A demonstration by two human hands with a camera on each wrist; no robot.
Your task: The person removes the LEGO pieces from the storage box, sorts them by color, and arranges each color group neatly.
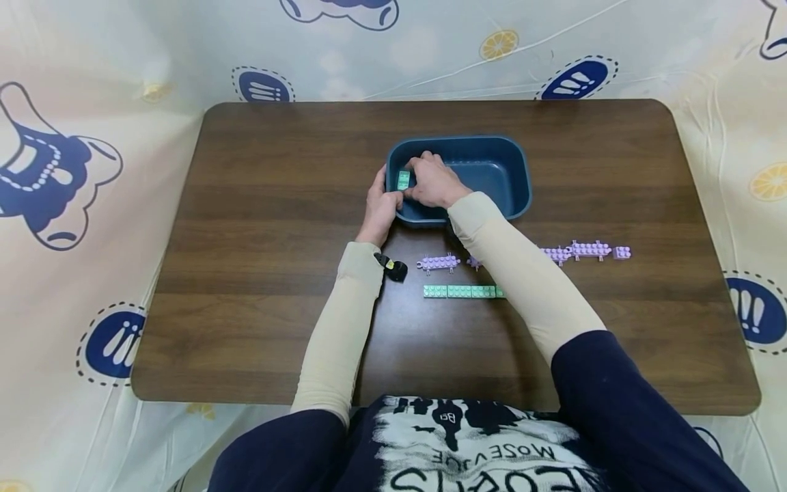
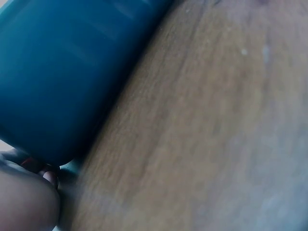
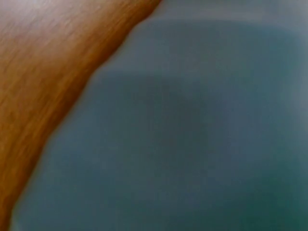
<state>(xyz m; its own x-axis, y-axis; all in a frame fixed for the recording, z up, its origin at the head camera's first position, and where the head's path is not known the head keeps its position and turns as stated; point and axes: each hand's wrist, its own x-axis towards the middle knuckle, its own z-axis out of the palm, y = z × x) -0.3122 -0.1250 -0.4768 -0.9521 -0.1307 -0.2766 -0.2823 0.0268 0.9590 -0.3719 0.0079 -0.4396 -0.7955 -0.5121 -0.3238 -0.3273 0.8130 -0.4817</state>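
Note:
My left hand [image 1: 380, 212] grips the left end of a dark blue plastic basin [image 1: 521, 179], its thumb by the near left corner. In the left wrist view, the basin's outer wall [image 2: 62, 72] fills the upper left, and part of a hand [image 2: 26, 199] shows below. My right hand [image 1: 435, 180] reaches inside the basin and pinches a green building block [image 1: 403, 180] by the left wall, thumb and index finger at its two ends. The right wrist view is blurred, showing skin beside the bluish basin [image 3: 168, 130].
Nearer me on the brown table [image 1: 258, 307], a row of green blocks [image 1: 461, 292] runs partly under my right forearm. Purple pieces with small side pegs [image 1: 438, 262] line up behind it, also partly covered, ending at a small purple block [image 1: 622, 253].

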